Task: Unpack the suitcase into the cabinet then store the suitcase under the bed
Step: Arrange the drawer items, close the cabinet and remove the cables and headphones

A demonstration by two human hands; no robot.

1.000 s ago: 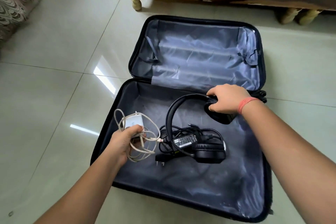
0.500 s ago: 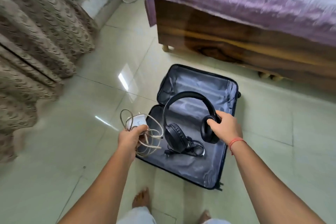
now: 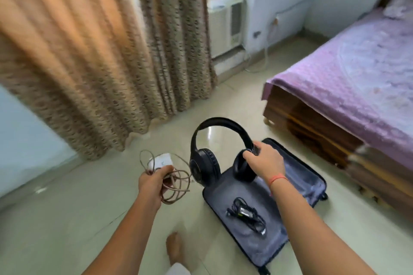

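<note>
Black headphones [image 3: 220,152] hang from my right hand [image 3: 266,161], fingers clamped round one ear cup, lifted clear above the suitcase [image 3: 297,176]. My left hand [image 3: 154,179] is closed on a white charger [image 3: 161,160] with its cable [image 3: 176,187] looped loosely below the fist. The suitcase lies open on the tile floor [image 3: 67,219] just beside the bed [image 3: 348,78], and a black adapter [image 3: 247,213] with its cord sits in the near half. I judge I am mid-unpacking, both hands loaded. No cabinet shows in view, so next I must turn to find it, carry both loads there, and mind the dangling cable loops. The adapter needs another trip before the case can go under the bed.
</note>
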